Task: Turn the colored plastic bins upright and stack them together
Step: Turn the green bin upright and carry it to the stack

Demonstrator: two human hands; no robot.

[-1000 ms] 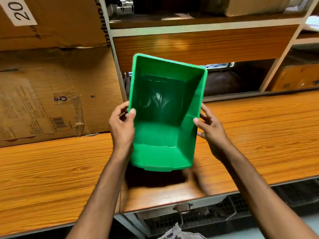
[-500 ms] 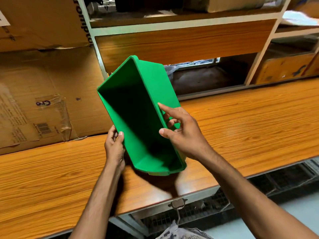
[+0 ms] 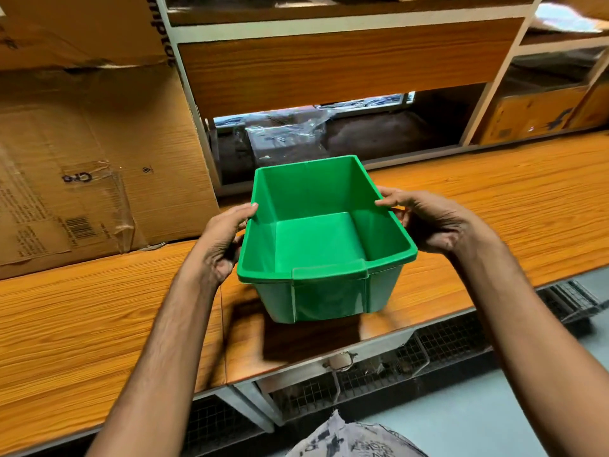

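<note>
A green plastic bin [image 3: 316,239] stands upright with its mouth facing up, just above or on the wooden bench [image 3: 494,199] near its front edge; I cannot tell whether it touches. Nothing lies inside it. My left hand [image 3: 224,239] grips the bin's left rim, thumb on top and fingers curled under the outside. My right hand [image 3: 431,222] grips the right rim the same way. No other coloured bin is in view.
Flattened cardboard boxes [image 3: 85,159] lean against the wall at the back left of the bench. A shelf unit [image 3: 329,67] rises behind the bin, with a plastic bag [image 3: 286,133] in its lower opening. Wire mesh baskets [image 3: 379,367] hang under the bench.
The bin was tilted on its side with its mouth toward me, then turned left. Now it is level and upright, lower over the bench, with both hands on its side rims.
</note>
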